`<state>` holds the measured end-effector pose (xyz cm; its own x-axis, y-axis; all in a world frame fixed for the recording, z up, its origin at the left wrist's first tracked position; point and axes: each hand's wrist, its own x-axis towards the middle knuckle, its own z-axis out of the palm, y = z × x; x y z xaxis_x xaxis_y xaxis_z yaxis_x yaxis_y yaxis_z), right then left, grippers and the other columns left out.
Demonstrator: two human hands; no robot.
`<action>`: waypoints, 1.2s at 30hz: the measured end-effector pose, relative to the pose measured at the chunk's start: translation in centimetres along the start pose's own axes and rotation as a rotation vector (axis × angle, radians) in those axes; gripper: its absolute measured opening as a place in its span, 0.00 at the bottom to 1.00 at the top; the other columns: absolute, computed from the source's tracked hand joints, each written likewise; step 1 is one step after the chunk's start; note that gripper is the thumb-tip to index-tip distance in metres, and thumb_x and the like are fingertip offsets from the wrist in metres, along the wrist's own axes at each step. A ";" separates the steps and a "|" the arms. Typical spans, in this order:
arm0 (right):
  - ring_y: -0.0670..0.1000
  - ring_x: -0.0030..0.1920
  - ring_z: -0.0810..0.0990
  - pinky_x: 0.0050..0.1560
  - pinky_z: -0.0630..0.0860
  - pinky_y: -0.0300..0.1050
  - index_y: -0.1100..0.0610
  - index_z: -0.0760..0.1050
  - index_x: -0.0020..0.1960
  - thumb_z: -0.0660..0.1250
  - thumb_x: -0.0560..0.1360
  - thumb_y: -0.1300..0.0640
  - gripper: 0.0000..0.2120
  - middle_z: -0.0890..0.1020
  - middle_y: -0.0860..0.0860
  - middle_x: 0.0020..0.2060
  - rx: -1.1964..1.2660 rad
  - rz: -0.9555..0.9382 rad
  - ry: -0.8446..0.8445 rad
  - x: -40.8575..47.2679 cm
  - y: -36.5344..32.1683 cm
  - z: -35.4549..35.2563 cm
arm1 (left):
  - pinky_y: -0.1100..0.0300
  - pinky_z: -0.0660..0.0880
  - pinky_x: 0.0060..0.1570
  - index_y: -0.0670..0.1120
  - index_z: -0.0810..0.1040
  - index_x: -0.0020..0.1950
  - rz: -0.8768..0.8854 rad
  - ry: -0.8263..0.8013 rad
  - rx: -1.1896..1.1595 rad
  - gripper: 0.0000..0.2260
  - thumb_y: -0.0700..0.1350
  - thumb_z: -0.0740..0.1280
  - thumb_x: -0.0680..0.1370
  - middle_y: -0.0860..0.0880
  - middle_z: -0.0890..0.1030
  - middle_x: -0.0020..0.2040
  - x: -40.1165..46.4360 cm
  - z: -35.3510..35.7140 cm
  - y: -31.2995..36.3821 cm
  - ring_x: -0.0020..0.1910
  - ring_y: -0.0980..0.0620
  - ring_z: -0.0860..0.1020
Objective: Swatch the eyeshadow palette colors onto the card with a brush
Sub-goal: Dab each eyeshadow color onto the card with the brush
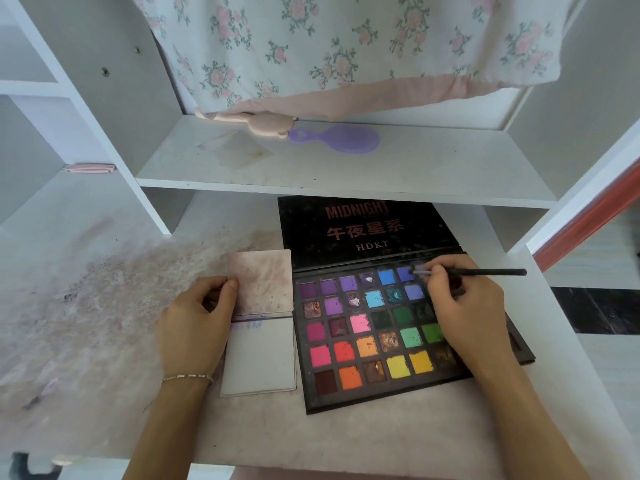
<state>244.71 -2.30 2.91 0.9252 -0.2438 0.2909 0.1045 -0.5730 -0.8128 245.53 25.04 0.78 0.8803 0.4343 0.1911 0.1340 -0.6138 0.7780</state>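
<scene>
I am pinching the brush (485,271) in my right hand (464,303), loading its tip from a far blue pan of the palette (377,337); light swirling suits. My left hand (197,317) is gripping the card (259,355) just left.

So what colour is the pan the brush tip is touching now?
Blue: the brush tip sits at a blue pan in the palette's top row, seen in the head view.

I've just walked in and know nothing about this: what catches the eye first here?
The open palette of bright colour squares, lying on the desk. The right hand holds a brush, tip in a blue pan in the top row. The left hand steadies a smudged card left of it.
</scene>
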 end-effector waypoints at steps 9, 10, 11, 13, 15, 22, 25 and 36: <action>0.48 0.35 0.80 0.36 0.75 0.42 0.49 0.73 0.39 0.61 0.74 0.62 0.10 0.80 0.48 0.34 0.313 0.016 -0.303 -3.2 -4.7 4.4 | 0.61 0.66 0.37 0.48 0.82 0.44 -0.001 -0.005 0.010 0.05 0.46 0.67 0.74 0.51 0.79 0.36 0.0 0.0 0.0 0.38 0.52 0.75; 0.49 0.35 0.79 0.36 0.75 0.41 0.48 0.73 0.39 0.62 0.74 0.61 0.10 0.80 0.48 0.34 0.333 0.025 -0.335 -3.5 -5.0 5.0 | 0.61 0.66 0.38 0.48 0.82 0.44 -0.001 -0.005 0.011 0.05 0.46 0.67 0.74 0.51 0.80 0.36 0.0 -0.1 0.0 0.38 0.52 0.76; 0.50 0.35 0.79 0.35 0.74 0.40 0.48 0.73 0.40 0.62 0.74 0.61 0.09 0.80 0.48 0.35 0.344 0.027 -0.362 -3.8 -5.3 5.5 | 0.61 0.66 0.38 0.48 0.82 0.44 -0.001 -0.005 0.012 0.05 0.46 0.67 0.74 0.51 0.80 0.36 0.0 -0.1 0.0 0.38 0.52 0.76; 0.46 0.33 0.77 0.32 0.73 0.36 0.48 0.74 0.41 0.63 0.74 0.60 0.07 0.80 0.47 0.35 0.346 0.003 -0.401 -4.1 -5.8 6.4 | 0.61 0.67 0.38 0.48 0.82 0.44 -0.001 -0.005 0.007 0.05 0.46 0.67 0.74 0.50 0.81 0.36 0.0 -0.1 0.0 0.37 0.51 0.76; 0.42 0.32 0.77 0.32 0.73 0.32 0.48 0.74 0.42 0.64 0.74 0.59 0.06 0.80 0.44 0.35 0.336 -0.017 -0.433 -4.1 -6.3 7.1 | 0.61 0.68 0.38 0.48 0.82 0.44 -0.004 -0.010 0.002 0.05 0.46 0.67 0.74 0.50 0.81 0.36 0.0 -0.1 0.0 0.37 0.51 0.76; 0.45 0.33 0.76 0.32 0.73 0.33 0.48 0.74 0.41 0.64 0.73 0.57 0.05 0.80 0.49 0.32 0.247 -0.024 -0.447 -3.9 -6.4 8.5 | 0.62 0.69 0.36 0.50 0.81 0.43 0.002 -0.022 -0.016 0.05 0.47 0.66 0.74 0.54 0.79 0.35 0.0 -0.2 -0.2 0.37 0.55 0.76; 0.44 0.35 0.77 0.34 0.75 0.35 0.48 0.74 0.42 0.65 0.73 0.57 0.04 0.80 0.49 0.33 0.238 -0.029 -0.461 -4.0 -6.3 8.5 | 0.68 0.66 0.35 0.51 0.81 0.44 -0.003 -0.016 -0.012 0.04 0.48 0.66 0.74 0.55 0.79 0.35 0.0 -0.1 -0.3 0.36 0.57 0.75; 0.40 0.41 0.78 0.39 0.74 0.29 0.42 0.72 0.39 0.65 0.73 0.59 0.11 0.80 0.43 0.37 0.178 -0.062 -0.502 -3.8 -6.5 8.6 | 0.63 0.69 0.35 0.51 0.81 0.42 0.010 -0.006 -0.026 0.04 0.47 0.67 0.74 0.56 0.78 0.33 0.0 0.0 -0.3 0.34 0.56 0.75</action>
<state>243.63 9.08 2.68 0.9715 0.2157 0.0988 0.1841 -0.4225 -0.8875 245.50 25.25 0.55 0.8842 0.4244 0.1954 0.1132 -0.6005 0.7916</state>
